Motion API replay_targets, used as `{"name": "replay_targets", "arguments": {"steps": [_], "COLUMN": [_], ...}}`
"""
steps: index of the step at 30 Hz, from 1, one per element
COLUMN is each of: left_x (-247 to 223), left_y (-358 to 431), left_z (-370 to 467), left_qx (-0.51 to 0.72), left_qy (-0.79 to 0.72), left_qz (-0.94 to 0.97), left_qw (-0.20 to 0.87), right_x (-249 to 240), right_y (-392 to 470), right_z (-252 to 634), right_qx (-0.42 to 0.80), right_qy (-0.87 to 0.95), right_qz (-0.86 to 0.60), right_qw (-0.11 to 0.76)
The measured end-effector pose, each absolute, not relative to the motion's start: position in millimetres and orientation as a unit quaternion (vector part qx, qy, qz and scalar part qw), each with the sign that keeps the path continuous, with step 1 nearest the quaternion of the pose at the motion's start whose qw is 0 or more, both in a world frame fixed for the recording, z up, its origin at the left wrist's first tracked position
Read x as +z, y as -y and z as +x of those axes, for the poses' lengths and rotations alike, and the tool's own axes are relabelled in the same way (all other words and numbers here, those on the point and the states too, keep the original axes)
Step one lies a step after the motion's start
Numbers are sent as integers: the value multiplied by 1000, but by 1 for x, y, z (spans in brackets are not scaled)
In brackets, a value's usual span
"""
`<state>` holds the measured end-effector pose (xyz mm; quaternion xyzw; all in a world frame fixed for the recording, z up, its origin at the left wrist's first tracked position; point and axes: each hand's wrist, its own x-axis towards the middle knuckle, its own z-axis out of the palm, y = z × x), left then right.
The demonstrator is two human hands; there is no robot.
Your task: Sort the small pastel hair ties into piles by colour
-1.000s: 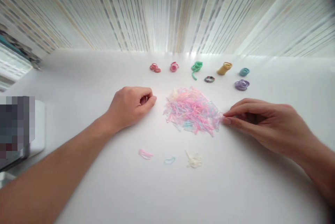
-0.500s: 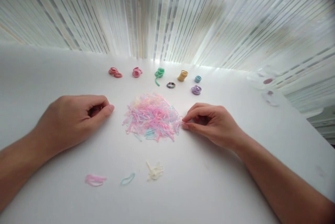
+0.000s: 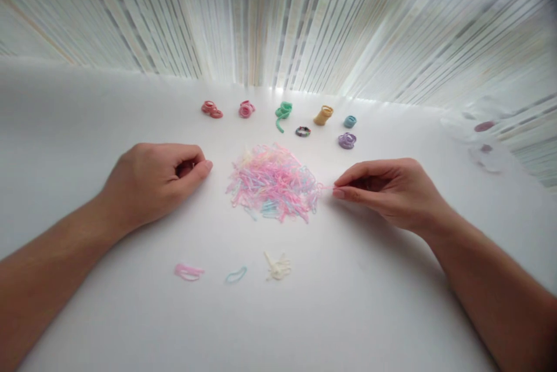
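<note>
A pile of small pink, lilac and pale blue bands (image 3: 274, 183) lies mid-table. At its right edge my right hand (image 3: 387, 192) pinches a thin pink band (image 3: 326, 187) between thumb and fingertips; the band's far end reaches the pile. To the left of the pile my left hand (image 3: 161, 183) rests on the table with its fingers curled closed, and whether anything is inside is hidden. Nearer to me lie pink bands (image 3: 188, 272), a light blue band (image 3: 236, 275) and a bunch of cream bands (image 3: 277, 267).
Along the back of the white table (image 3: 130, 325) stand coils: red (image 3: 211, 109), pink (image 3: 246, 109), green (image 3: 284, 111), yellow (image 3: 323, 115), blue (image 3: 350, 121) and purple (image 3: 347, 140). A dark multicoloured ring (image 3: 303, 132) lies before them. Striped curtains (image 3: 261, 18) hang behind.
My right hand has drawn slightly away from the pile to the right, stretching out the pink band. The whole view has shifted, and my left hand keeps its closed pose.
</note>
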<state>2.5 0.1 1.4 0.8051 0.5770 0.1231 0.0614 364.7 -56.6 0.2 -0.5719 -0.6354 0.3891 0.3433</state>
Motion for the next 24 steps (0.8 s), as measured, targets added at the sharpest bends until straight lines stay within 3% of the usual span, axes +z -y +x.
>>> {"name": "replay_targets", "arguments": {"steps": [14, 19, 24], "left_x": [4, 2, 1], "left_y": [1, -1, -1], "left_z": [5, 4, 4], "left_qx": [117, 115, 113], "left_qy": [-587, -588, -591], "left_qz": [798, 798, 796], "left_qw": [72, 70, 64], "right_x": [45, 31, 5], "right_y": [83, 99, 111], "right_z": [362, 348, 342], "right_qx": [320, 374, 372], "right_qy": [741, 751, 771], "right_qz": [-537, -499, -455], "right_qw": [246, 218, 244]}}
